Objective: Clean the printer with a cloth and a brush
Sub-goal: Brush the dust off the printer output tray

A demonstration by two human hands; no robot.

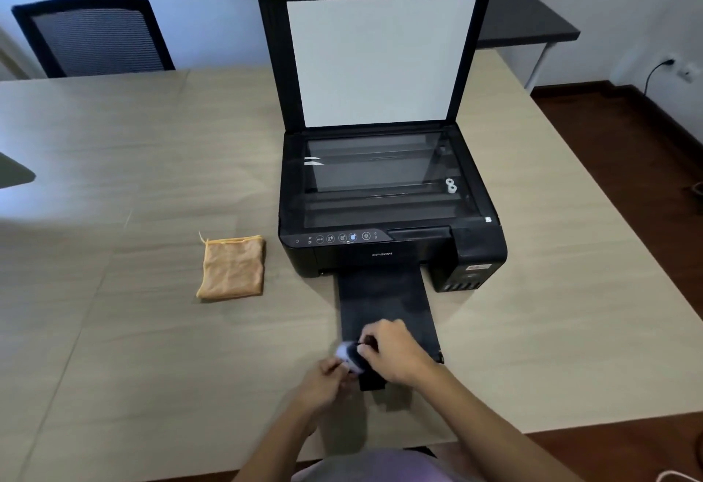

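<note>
A black Epson printer (388, 249) stands on the table with its scanner lid (380, 59) raised and the glass exposed. Its output tray (384, 303) is pulled out toward me. Over the tray's near end, my right hand (395, 356) grips a small brush with a white, blurred bristle tip (348, 356). My left hand (327, 382) sits just left of it, its fingers at the bristles. A folded orange cloth (232, 268) lies flat on the table, left of the printer and apart from both hands.
The light wooden table (133, 177) reaches its right edge near the printer, with dark floor beyond. A black mesh chair (95, 36) stands at the far left. A dark side table (528, 17) is behind the printer. A plugged-in cable hangs from a wall socket (669, 63).
</note>
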